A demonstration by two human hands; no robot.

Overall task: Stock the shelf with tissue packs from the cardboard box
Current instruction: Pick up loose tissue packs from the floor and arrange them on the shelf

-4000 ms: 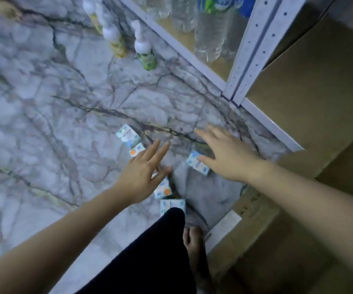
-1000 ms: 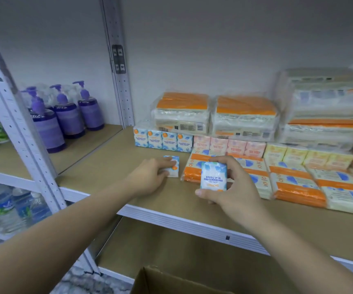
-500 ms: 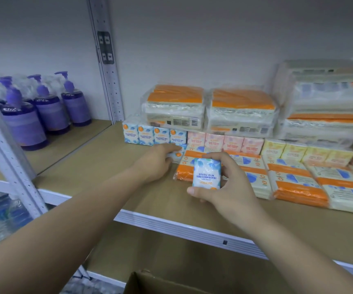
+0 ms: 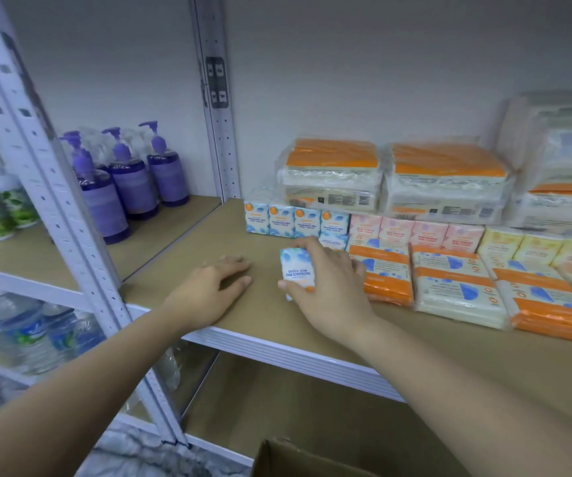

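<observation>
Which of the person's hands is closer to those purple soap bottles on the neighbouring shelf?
The left. The left hand rests empty on the shelf board, on the side towards the purple soap bottles. The right hand is farther off, gripping a blue tissue pack.

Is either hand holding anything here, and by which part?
The right hand grips a small blue-and-white mini tissue pack by its top and bottom edges, thumb underneath. The left hand holds nothing, resting on the brown shelf board.

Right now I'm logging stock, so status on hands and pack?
Right hand grips blue pack, on shelf. Left hand flat, empty. Orange packs close right.
</observation>
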